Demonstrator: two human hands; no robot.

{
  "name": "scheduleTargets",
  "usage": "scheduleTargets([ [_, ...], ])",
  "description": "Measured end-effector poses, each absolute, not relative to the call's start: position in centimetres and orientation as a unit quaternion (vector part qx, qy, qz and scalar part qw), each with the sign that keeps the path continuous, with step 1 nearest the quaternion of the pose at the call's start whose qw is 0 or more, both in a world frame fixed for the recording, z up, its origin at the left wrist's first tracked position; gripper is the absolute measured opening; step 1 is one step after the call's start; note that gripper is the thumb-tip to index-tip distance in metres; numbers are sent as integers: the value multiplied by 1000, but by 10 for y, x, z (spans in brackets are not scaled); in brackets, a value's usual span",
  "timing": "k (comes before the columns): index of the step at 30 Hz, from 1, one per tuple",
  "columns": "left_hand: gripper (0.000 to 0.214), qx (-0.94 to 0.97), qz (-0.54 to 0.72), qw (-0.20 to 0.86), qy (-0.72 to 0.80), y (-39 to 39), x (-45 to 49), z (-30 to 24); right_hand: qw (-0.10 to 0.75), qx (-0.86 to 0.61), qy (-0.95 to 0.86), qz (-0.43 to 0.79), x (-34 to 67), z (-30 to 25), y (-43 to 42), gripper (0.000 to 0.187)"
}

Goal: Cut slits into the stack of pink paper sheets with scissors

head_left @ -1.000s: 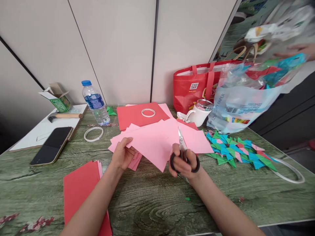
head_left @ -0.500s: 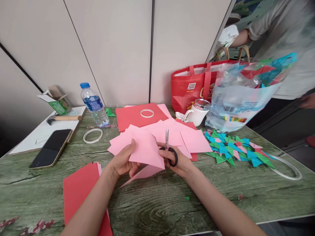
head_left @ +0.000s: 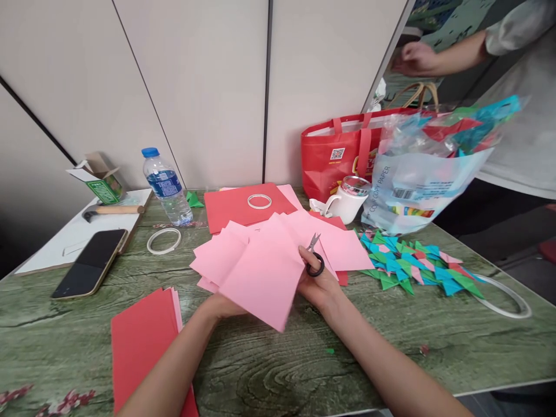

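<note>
A pink sheet of paper (head_left: 264, 272) is held over the table, its near corner pointing towards me. My left hand (head_left: 226, 306) is under this sheet, which hides its fingers, so their grip does not show. At the sheet's right edge, my right hand (head_left: 319, 284) is closed around a small pair of scissors (head_left: 314, 265) with black handles. The scissors' blades point away from me, and the right thumb lies against the paper's edge. Behind the sheet, more pink sheets (head_left: 347, 246) lie fanned out on the table.
Red paper (head_left: 145, 341) is stacked at front left. A tape roll (head_left: 164, 240), phone (head_left: 91, 260), hammer (head_left: 113, 212) and water bottle (head_left: 167, 191) lie or stand leftward. Rightward are a white mug (head_left: 347, 202), red bag (head_left: 324, 156), plastic bag (head_left: 417, 185) and folded paper pieces (head_left: 408, 263). Another person's arm (head_left: 456, 58) shows behind.
The pink sheet, bent between my hands before, now lies flatter and turned over my left hand, whose fingers went out of sight. The scissors moved slightly right and tilted. The other person's arm moved.
</note>
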State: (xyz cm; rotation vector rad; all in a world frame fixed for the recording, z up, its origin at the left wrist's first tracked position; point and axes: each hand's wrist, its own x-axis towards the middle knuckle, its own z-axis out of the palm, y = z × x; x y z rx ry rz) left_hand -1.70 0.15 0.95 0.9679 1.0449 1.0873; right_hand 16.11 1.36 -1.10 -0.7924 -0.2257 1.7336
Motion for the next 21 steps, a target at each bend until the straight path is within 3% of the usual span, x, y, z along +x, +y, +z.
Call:
scheduleTargets([
  [3,53,544,224,764,264,1,-11,17,612,-335,-110,708,158,-9,12,16],
  [5,62,565,219,759,238,1,-6,19,626,-335,-131,692,157,-8,11,19],
  [9,23,575,392,628,348,-2,3,9,646,-362,-217,637,152,-8,6,22],
  [14,25,379,564,591,435,4,10,1,657,-433,-316,529,144,-12,0,25],
  [18,34,282,617,611,408,11,9,8,581,-428,-448,528,141,-11,-5,26],
  [21,29,261,636,615,385,15,5,12,460,-377,-530,604,139,-7,-11,32],
])
